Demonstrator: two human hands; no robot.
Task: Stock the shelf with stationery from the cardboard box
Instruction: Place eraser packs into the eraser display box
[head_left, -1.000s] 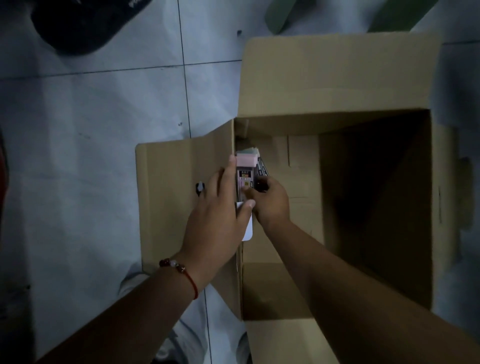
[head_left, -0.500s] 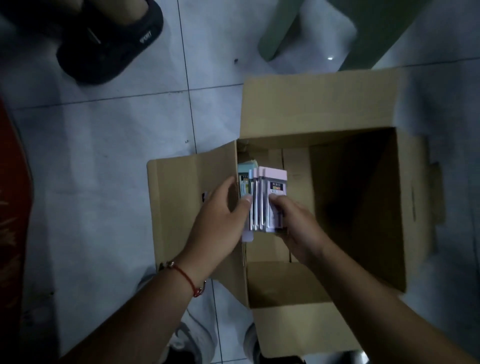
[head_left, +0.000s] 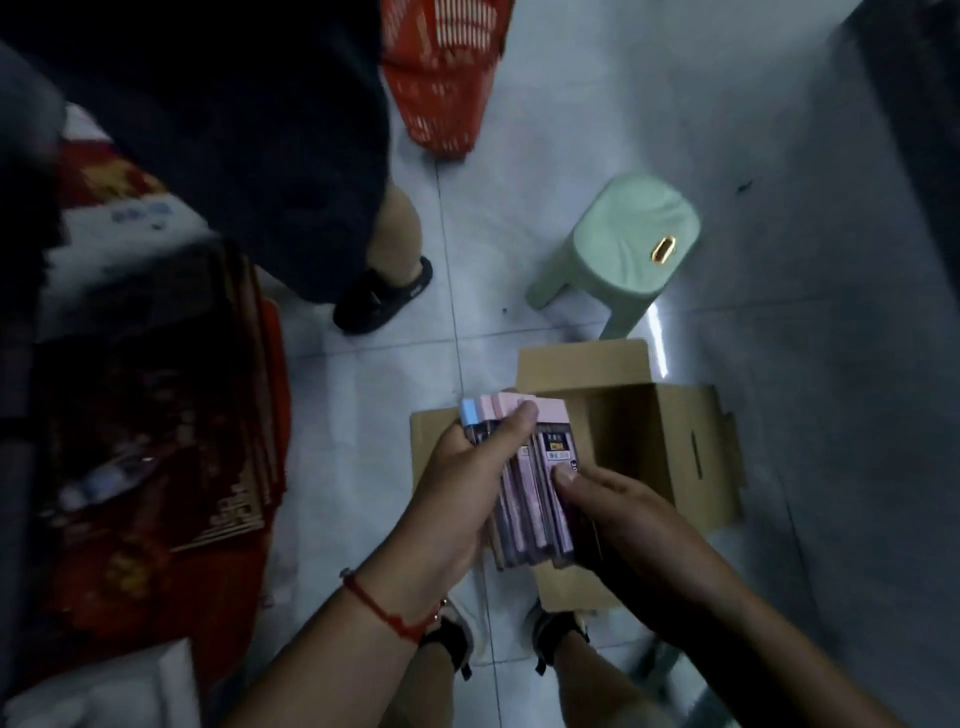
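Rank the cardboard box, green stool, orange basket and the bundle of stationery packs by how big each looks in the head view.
1. cardboard box, partly hidden by the arms
2. green stool and orange basket: look alike, and the frame edge cuts the basket, so no ranking
3. stationery packs, smallest though nearest the camera

I see what looks like a small shop aisle: an orange plastic shopping basket (head_left: 441, 73) on pale floor tiles (head_left: 571, 130), red packaged goods (head_left: 156, 441) stacked at left, and 1 green plastic stool (head_left: 623, 244).
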